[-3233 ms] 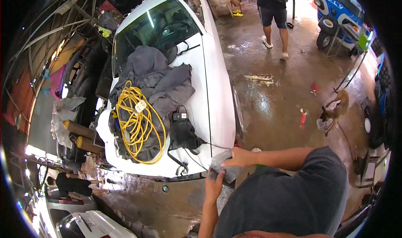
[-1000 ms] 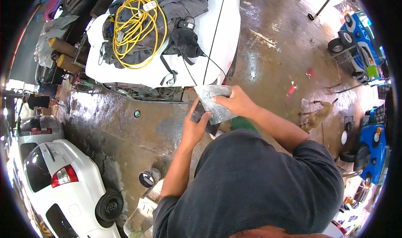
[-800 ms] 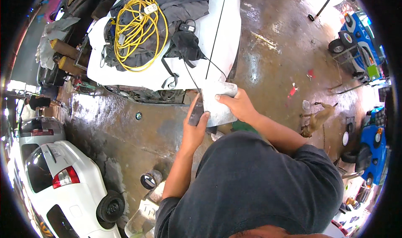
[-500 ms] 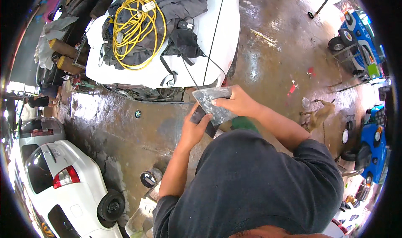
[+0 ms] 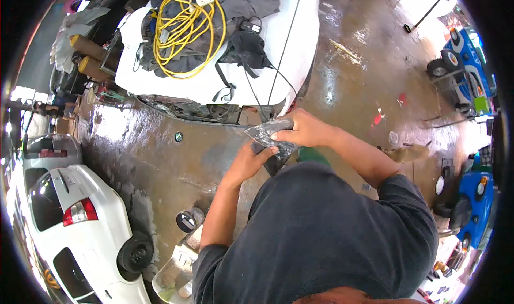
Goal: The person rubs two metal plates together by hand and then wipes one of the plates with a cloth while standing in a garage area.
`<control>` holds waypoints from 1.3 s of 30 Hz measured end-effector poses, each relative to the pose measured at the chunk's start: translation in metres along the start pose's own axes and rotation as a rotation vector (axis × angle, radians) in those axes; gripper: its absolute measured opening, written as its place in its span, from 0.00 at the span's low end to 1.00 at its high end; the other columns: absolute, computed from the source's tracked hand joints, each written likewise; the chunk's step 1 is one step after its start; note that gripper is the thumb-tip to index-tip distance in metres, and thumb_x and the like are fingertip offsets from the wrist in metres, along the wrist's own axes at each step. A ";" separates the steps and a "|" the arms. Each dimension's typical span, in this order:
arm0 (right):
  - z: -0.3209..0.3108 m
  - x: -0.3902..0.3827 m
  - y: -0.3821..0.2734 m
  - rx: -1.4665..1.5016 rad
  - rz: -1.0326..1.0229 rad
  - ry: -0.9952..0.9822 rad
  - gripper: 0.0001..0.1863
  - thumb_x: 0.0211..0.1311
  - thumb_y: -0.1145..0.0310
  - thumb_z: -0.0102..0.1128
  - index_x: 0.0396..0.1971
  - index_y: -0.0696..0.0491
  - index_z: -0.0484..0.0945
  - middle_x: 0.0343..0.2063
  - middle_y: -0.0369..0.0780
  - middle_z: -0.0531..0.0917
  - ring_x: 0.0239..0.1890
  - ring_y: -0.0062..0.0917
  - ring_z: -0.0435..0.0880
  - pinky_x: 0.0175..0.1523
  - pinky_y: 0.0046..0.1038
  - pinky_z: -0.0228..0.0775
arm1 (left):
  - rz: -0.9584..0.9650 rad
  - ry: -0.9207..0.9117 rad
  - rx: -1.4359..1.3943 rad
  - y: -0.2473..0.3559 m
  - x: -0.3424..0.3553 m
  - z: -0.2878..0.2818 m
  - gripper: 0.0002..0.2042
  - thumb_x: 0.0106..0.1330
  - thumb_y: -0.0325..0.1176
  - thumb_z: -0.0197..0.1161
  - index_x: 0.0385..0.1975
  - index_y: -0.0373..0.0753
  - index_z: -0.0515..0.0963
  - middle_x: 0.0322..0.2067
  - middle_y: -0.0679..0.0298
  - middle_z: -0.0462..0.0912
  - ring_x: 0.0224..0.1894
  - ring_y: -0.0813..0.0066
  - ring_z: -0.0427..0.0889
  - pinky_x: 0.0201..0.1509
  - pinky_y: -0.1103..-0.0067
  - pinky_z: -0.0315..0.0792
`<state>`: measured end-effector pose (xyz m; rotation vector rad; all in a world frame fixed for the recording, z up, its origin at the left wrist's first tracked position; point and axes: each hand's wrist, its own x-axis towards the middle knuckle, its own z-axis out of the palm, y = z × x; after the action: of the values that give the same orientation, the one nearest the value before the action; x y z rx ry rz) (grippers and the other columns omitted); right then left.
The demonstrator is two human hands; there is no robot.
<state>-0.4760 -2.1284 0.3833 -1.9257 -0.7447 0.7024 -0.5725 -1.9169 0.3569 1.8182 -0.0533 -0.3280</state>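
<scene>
Just before the white hood (image 5: 297, 36), the fingers of our right hand (image 5: 306, 129) pinch a grey, white-smeared plate (image 5: 263, 132) and hide its right end; those of our left hand (image 5: 245, 162) pinch a dark piece (image 5: 256, 146). Yellow cord (image 5: 187, 25) and dark cloth (image 5: 247, 4) lie on the hood.

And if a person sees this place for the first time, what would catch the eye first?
Probably the bright yellow cable first, coiled on dark cloth over the white hood at the top. Near the centre, the right hand grips a grey flat piece streaked with white, and the left hand pinches a dark piece beside it. At lower left stands a white car with a red-and-white tail light.
</scene>
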 end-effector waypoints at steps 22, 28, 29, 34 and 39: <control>0.076 0.141 0.008 0.441 0.031 -0.435 0.17 0.60 0.68 0.66 0.48 0.59 0.80 0.38 0.37 0.85 0.39 0.19 0.82 0.47 0.27 0.74 | -0.150 0.373 -0.350 -0.047 -0.052 -0.064 0.20 0.64 0.31 0.67 0.54 0.31 0.75 0.47 0.61 0.82 0.51 0.72 0.78 0.58 0.73 0.70; 0.109 0.229 0.022 0.928 0.316 -0.271 0.22 0.59 0.71 0.65 0.54 0.58 0.76 0.41 0.40 0.86 0.42 0.27 0.86 0.50 0.33 0.80 | -0.273 0.863 -0.691 -0.115 -0.070 -0.119 0.23 0.61 0.27 0.69 0.57 0.32 0.75 0.48 0.61 0.82 0.51 0.71 0.79 0.56 0.73 0.73; 0.113 0.245 0.018 1.011 0.339 -0.291 0.21 0.60 0.70 0.63 0.53 0.57 0.76 0.41 0.41 0.86 0.42 0.28 0.87 0.49 0.34 0.81 | -0.301 0.885 -0.684 -0.119 -0.070 -0.131 0.23 0.61 0.27 0.69 0.57 0.32 0.75 0.48 0.61 0.82 0.51 0.71 0.79 0.56 0.73 0.73; 0.131 0.319 0.026 1.281 0.534 -0.270 0.23 0.62 0.67 0.59 0.57 0.57 0.72 0.48 0.42 0.83 0.49 0.34 0.84 0.57 0.40 0.75 | -0.328 1.195 -0.290 -0.145 -0.065 -0.183 0.50 0.57 0.22 0.71 0.75 0.37 0.41 0.63 0.55 0.69 0.54 0.69 0.77 0.60 0.73 0.72; 0.143 0.385 0.018 1.465 0.566 -0.257 0.21 0.64 0.66 0.58 0.55 0.57 0.73 0.49 0.41 0.82 0.52 0.34 0.82 0.60 0.42 0.72 | -0.199 1.438 -0.304 -0.133 -0.036 -0.240 0.46 0.57 0.23 0.71 0.75 0.38 0.49 0.60 0.57 0.72 0.52 0.72 0.78 0.54 0.77 0.74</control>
<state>-0.3246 -1.7728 0.2438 -0.6338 0.2679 1.3354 -0.5650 -1.6472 0.2931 1.3943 1.1064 0.8317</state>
